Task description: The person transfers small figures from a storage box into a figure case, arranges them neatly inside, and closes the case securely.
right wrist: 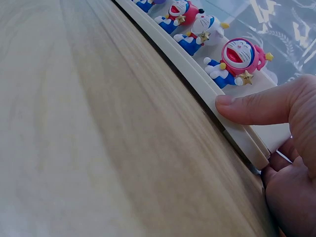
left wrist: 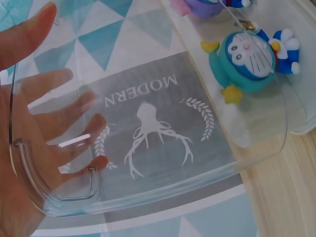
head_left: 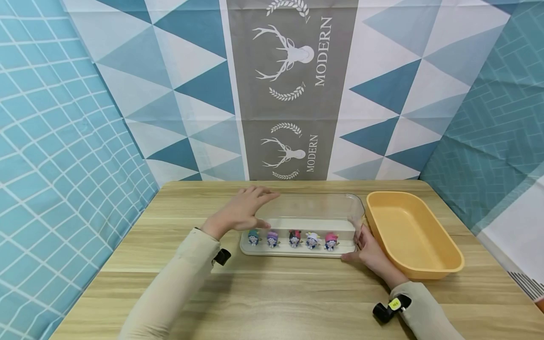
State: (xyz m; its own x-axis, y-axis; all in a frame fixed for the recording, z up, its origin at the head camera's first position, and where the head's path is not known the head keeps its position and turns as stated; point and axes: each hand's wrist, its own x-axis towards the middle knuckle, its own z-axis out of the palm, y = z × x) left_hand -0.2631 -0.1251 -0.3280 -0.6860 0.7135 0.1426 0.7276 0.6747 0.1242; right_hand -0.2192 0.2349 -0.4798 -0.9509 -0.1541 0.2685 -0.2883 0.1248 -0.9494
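Note:
A clear plastic lid (head_left: 312, 203) stands tilted at the back of a long, shallow white tray (head_left: 280, 253) on the table. My left hand (head_left: 240, 212) spans the lid's left end, thumb on the near side; in the left wrist view its fingers (left wrist: 74, 116) show through the clear plastic. My right hand (head_left: 369, 252) grips the tray's right end, its thumb (right wrist: 256, 104) on the front rim and the other fingers partly hidden. Several small cat figurines stand in a row in the tray, from a teal-hooded figurine (head_left: 253, 237) to a pink-hooded figurine (head_left: 331, 241).
To the right of the tray stands a yellow-orange plastic basin (head_left: 410, 231), close to my right hand. Patterned cloth (head_left: 293, 94) hangs behind the wooden table (head_left: 272, 302) and along both sides.

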